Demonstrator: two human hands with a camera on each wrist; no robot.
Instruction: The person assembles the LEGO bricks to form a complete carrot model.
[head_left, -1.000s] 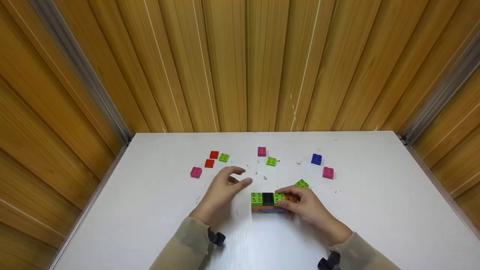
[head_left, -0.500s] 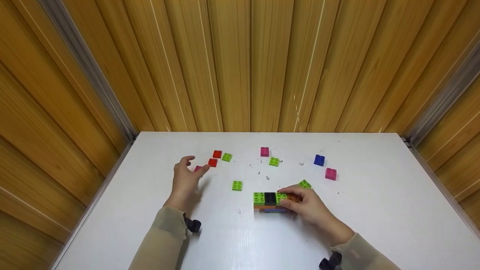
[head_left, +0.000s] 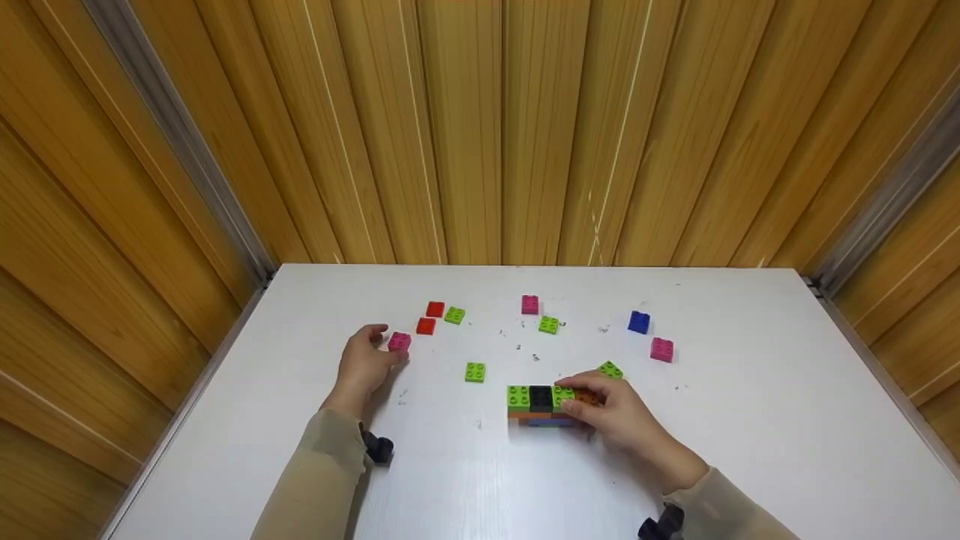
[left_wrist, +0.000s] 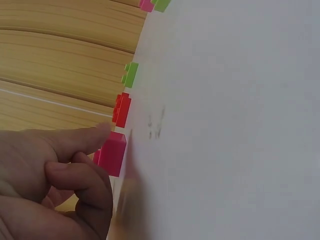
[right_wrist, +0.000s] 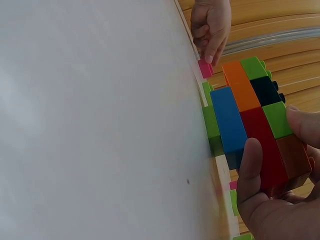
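The wood-grain wall (head_left: pixel 525 135) fills the far side of my view, with the white worktop (head_left: pixel 435 465) before it. I see the right grip (head_left: pixel 619 412) pinching a long brick stack (head_left: pixel 540 399) by its right-hand end; the stack lies at that hand's 9 o'clock, its upper row showing green, black, green and brown. At the stack's 10 o'clock, the left grip (head_left: pixel 364 367) has thumb and fingers about a pink brick (head_left: pixel 399 341); I cannot tell from here whether they press it. Taking the stack as my centre, I read a second pink brick (head_left: pixel 530 304) near 12, a third pink brick (head_left: pixel 661 349) at 2, a blue brick (head_left: pixel 639 322) between 1 and 2, a lone green brick (head_left: pixel 475 372) at 10, and two thin red bricks (head_left: pixel 426 326) between 10 and 11.
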